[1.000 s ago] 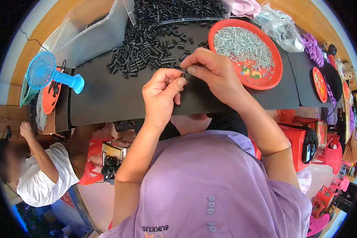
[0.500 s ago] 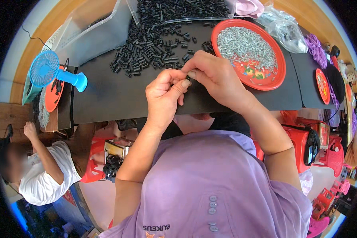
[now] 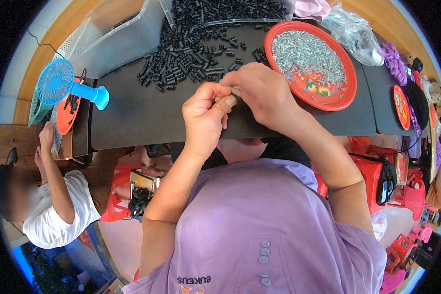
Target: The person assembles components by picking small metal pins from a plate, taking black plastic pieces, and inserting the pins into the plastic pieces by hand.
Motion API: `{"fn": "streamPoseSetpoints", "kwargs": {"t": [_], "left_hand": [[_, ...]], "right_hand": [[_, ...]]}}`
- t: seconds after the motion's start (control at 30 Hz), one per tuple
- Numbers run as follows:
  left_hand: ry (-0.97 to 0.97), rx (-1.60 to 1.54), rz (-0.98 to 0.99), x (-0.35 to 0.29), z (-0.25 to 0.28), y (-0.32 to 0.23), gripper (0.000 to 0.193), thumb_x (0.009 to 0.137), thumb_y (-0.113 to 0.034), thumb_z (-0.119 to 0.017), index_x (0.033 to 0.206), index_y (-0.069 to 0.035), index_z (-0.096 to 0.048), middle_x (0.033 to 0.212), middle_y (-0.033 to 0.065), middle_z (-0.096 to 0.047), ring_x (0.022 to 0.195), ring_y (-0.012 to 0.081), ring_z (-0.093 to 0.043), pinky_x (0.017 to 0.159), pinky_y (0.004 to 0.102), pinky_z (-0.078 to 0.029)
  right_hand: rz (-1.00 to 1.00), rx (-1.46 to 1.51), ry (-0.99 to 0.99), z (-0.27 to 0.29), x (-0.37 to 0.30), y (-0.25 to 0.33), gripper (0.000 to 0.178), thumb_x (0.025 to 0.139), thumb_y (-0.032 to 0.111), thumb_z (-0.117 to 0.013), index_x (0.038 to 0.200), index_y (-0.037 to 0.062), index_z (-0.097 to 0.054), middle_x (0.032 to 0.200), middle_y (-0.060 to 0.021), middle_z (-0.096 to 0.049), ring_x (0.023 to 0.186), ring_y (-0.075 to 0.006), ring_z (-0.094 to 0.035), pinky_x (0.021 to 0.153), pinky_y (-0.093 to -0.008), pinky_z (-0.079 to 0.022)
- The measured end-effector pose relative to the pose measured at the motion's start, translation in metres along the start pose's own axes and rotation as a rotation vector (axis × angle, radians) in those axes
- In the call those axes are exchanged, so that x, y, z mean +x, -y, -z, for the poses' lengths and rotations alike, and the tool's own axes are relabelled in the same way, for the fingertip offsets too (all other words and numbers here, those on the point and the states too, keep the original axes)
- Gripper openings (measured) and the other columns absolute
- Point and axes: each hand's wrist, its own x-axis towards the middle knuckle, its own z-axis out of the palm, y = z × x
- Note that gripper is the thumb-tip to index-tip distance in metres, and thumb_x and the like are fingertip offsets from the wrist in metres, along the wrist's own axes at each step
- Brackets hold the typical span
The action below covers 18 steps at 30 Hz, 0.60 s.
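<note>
Over the front part of the dark table (image 3: 147,120), my two hands meet at the fingertips. My left hand (image 3: 201,112) is closed in a pinch of thumb and forefinger round a small black plastic piece, which the fingers now almost wholly cover. Against its tip, my right hand (image 3: 269,98) pinches too, its fingers curled; whatever it holds is hidden. Just beyond my hands lies a heap of short black plastic pieces (image 3: 181,63). To the right, a round red tray (image 3: 345,104) carries many small silvery metal parts (image 3: 308,54) that look like screws.
A translucent bin (image 3: 117,49) stands at the back left, and another bin of black pieces at the back. A blue fan (image 3: 56,82) is at the left edge. Clear plastic bags (image 3: 357,39) lie at the back right. A person in white (image 3: 59,210) sits at left.
My right hand has turned slightly over the left fingertips, covering the black piece more. The left hand keeps its pinch. The person at left has moved an arm toward the table.
</note>
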Motion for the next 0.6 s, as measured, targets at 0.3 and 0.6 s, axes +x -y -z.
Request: {"fn": "streamPoseSetpoints", "kwargs": {"t": [0.3,0.6], "left_hand": [[-0.061,0.351,-0.275,-0.004,-0.004,0.005,0.007,0.085,0.004,-0.065,0.087,0.000,-0.061,0.069,-0.0034,-0.054,0.056,0.0053,-0.045,0.052,0.0204,-0.038],[0.011,0.030,-0.038,-0.001,0.002,-0.003,0.005,0.088,0.001,-0.064,0.093,0.000,-0.063,0.075,0.0011,-0.059,0.057,0.0034,-0.049,0.044,0.0171,-0.037]], "right_hand": [[-0.134,0.194,0.063,0.001,-0.004,0.004,0.022,0.078,0.006,-0.064,0.099,0.0088,-0.063,0.086,-0.0081,-0.066,0.086,-0.0315,-0.064,0.072,-0.0420,-0.050],[-0.511,0.524,0.041,-0.002,-0.006,-0.005,0.021,0.081,0.005,-0.068,0.101,0.0011,-0.062,0.067,-0.0033,-0.059,0.062,-0.0090,-0.056,0.058,-0.0255,-0.046]]}}
